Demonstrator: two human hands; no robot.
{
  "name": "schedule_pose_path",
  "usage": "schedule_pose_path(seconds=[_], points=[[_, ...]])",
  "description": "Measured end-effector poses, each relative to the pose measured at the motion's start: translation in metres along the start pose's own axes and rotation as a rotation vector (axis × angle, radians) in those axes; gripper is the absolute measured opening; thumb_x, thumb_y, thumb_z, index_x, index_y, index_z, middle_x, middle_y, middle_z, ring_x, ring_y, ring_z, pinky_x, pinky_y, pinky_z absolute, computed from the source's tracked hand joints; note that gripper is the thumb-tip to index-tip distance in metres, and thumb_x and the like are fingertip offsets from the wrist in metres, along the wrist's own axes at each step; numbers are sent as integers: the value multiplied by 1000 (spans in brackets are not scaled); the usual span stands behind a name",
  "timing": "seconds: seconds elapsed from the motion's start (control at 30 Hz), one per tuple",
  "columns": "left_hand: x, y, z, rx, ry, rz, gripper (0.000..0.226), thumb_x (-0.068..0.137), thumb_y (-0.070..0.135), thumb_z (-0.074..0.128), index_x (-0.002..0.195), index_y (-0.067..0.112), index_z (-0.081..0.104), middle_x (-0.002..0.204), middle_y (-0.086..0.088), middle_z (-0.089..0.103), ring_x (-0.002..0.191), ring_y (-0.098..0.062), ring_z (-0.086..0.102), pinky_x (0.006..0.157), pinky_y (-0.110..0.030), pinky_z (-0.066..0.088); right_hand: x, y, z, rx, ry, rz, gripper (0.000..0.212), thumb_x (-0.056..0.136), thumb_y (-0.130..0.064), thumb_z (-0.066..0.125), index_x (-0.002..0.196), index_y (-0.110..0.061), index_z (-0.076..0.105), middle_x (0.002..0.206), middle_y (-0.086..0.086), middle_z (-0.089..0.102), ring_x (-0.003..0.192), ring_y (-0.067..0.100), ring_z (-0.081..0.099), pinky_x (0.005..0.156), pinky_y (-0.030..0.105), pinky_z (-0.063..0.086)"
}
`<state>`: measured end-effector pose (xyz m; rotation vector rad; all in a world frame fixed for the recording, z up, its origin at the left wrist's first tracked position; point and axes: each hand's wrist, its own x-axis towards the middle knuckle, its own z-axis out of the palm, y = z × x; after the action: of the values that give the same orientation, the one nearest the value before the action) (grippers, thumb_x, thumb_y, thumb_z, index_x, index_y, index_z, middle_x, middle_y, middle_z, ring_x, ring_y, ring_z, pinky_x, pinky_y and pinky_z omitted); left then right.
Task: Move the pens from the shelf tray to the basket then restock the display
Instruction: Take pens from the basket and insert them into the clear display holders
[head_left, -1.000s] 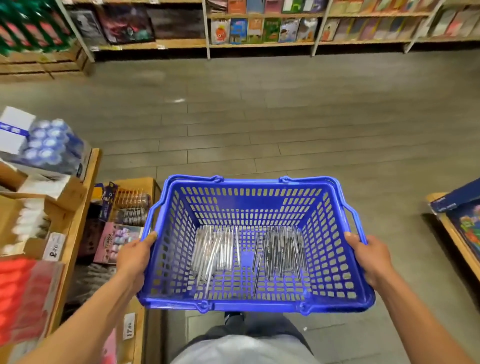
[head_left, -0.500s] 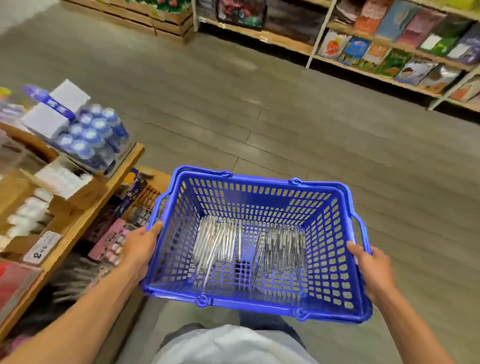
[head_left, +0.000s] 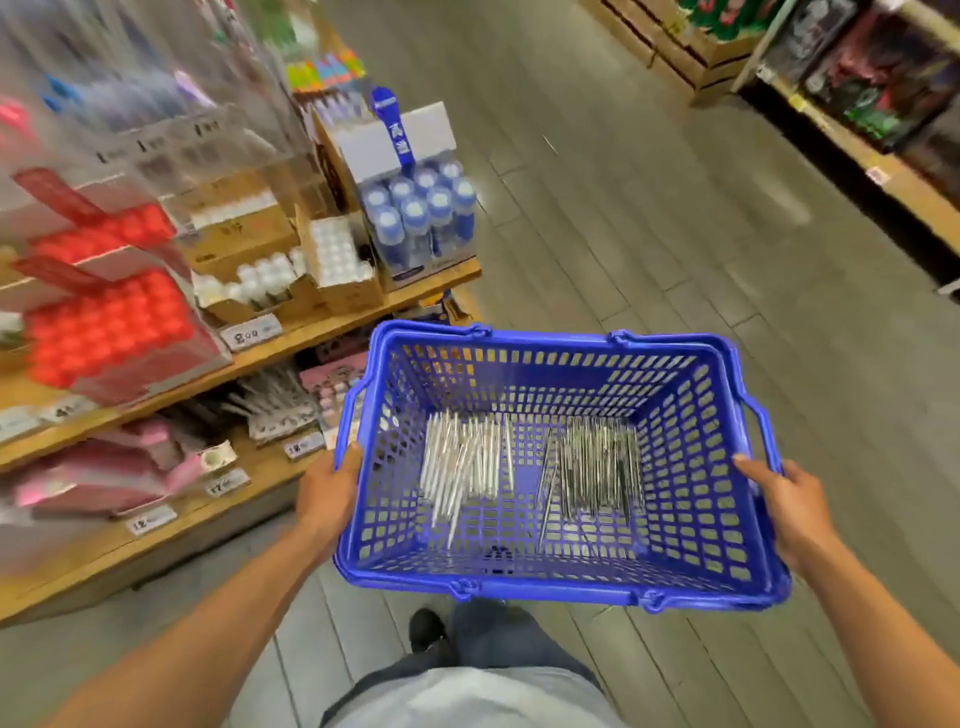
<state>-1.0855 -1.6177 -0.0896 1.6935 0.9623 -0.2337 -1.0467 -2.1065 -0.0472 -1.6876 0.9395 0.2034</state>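
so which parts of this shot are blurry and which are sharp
Head view: the shelves at left smear with motion blur, price tags unreadable; the basket, pens and both hands, left and right, stay fairly sharp; the wide lens bends the floor lines.

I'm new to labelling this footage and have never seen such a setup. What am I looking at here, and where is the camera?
There is no machine: a person wears one wide-angle camera on the head, looking forward and down, so you see their own arms. The left hand and right hand grip opposite sides of a blue perforated plastic shopping basket, carried above a grey plank floor. Inside lie two loose bunches of pens: pale silvery ones and darker ones. To the person's left, blurred wooden shop shelves hold boxed goods.
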Motion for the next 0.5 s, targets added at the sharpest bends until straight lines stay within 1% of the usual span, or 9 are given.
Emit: schedule_pose_path(seconds=[0.07,0.13,0.17,0.23,0.27,0.3,0.37,0.43,0.5], points=[[-5,-10,-13,-34,72,-10,34,98,38,55,96,8,71,94,-19,74,91,-38,71,84,-55,56,9,-11,18,-39,-59,-4,34,76,-31,78,93,-12,56,75,15,74,63,34,72,56,50,56],[-10,-21,-28,-56,122,-18,32,98,40,56,92,13,72,89,-12,76,86,-33,72,80,-49,58,11,-20,40,-64,-101,-20,31,77,-29,77,92,-12,56,74,15,74,62,35,72,55,49,56],[-12,-28,-36,-66,139,-22,32,97,42,56,90,16,72,83,-6,76,82,-29,72,73,-43,59,10,-24,51,-74,-115,-30,29,77,-28,77,90,-12,56,73,15,73,62,35,72,54,49,56],[-16,-42,-52,-83,193,-38,34,96,47,55,81,20,71,66,8,72,70,-19,70,57,-29,52,6,-29,73,-90,-134,-53,24,77,-25,75,86,-12,56,71,15,73,59,35,71,53,47,55],[-18,-48,-60,-89,228,-51,35,96,47,55,77,21,70,61,11,70,67,-16,68,55,-26,49,4,-29,83,-96,-147,-63,22,78,-23,74,86,-11,58,71,15,73,59,34,71,53,46,56],[-19,-55,-67,-97,250,-60,35,96,45,56,75,21,70,59,12,69,66,-16,67,56,-27,49,1,-29,91,-104,-162,-67,20,79,-23,73,87,-10,60,72,16,73,60,34,71,55,47,56],[-21,-71,-78,-119,266,-76,31,96,39,56,77,19,71,68,6,72,70,-22,68,66,-35,55,-3,-24,105,-127,-189,-69,25,79,-25,72,93,-7,62,75,17,73,64,36,72,60,52,57],[-21,-85,-87,-135,271,-82,30,98,36,54,85,15,72,80,-7,74,76,-29,69,76,-44,57,-4,-17,117,-148,-216,-72,27,79,-26,71,94,-6,63,76,17,73,65,37,72,61,53,57],[-22,-100,-91,-111,306,-96,34,98,37,53,89,10,70,87,-15,74,80,-32,69,78,-47,55,-4,-10,129,-185,-239,-72,26,80,-27,70,94,-7,62,76,16,74,65,36,72,61,53,58]])
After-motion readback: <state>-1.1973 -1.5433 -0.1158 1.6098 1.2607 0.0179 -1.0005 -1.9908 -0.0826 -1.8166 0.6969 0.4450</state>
